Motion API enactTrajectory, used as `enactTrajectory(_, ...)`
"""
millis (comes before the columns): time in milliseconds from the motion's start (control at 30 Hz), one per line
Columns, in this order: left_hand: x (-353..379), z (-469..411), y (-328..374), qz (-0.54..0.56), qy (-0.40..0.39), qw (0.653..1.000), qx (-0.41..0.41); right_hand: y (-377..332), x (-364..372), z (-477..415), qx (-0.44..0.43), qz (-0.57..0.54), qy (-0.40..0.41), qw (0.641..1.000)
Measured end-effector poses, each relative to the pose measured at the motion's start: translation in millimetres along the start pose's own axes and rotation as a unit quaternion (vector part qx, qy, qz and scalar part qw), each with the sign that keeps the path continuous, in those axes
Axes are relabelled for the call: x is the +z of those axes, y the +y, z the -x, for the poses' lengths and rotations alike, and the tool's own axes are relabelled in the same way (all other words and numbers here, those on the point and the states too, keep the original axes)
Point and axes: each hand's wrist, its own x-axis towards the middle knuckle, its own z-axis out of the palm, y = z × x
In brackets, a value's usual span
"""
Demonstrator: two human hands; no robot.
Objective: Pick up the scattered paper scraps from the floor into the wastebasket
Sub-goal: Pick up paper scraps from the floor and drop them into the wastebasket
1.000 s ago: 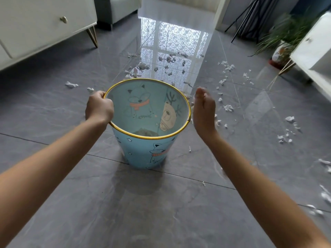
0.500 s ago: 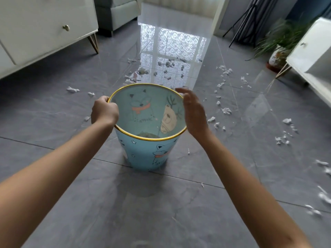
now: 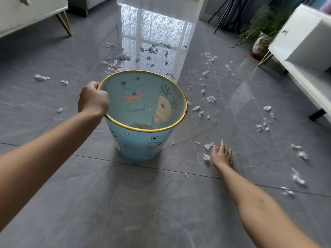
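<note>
Left hand (image 3: pixel 93 101) clamps the wastebasket (image 3: pixel 143 140) rim; right hand (image 3: pixel 222 154), open and empty, reaches low beside two scraps (image 3: pixel 207 146). Best to pinch both together, then lift straight over.

Single head-worn wide-angle view, no second view to overlap. Looks forward and steeply down from above the grey tile floor (image 3: pixel 161 203), both forearms entering from the bottom corners. Wastebasket (image 3: pixel 143 140) sits near frame centre, close to the lens. White cabinet (image 3: pixel 26 13) at top-left corner, white shelf unit (image 3: pixel 300 45) along the right edge.
</note>
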Motion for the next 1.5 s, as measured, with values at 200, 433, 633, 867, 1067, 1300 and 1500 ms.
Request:
enactTrajectory(200,-0.6,-12.5,-7.7,0.044,-0.015,0.999,-0.004,-23.2,22.9,1.6,-0.122,0.048,-0.053,0.990)
enactTrajectory(433,-0.8,-17.1,-10.8,0.079,-0.031,0.996,-0.015,-71.8,60.3,33.0,-0.316,0.099,-0.073,0.941)
enactTrajectory(633,-6.1,-19.9,-14.9,0.105,-0.025,0.994,-0.036,-100.0,56.5,50.1,-0.436,0.115,-0.111,0.885)
enactTrajectory(867,-9.2,-19.8,-15.2,0.115,-0.022,0.992,-0.047,-63.1,37.1,51.6,-0.534,0.059,-0.075,0.840)
enactTrajectory(1067,-4.8,-16.2,-11.4,0.077,-0.030,0.996,-0.031,-35.8,8.5,45.8,-0.521,0.108,0.022,0.846)
enactTrajectory(1300,0.3,-11.9,-4.4,0.054,-0.032,0.998,-0.009,-41.1,24.8,34.2,-0.411,0.305,-0.067,0.857)
enactTrajectory(1500,-1.6,-10.9,-6.7,0.043,-0.038,0.998,-0.001,-63.2,37.1,40.9,-0.535,0.274,0.048,0.798)
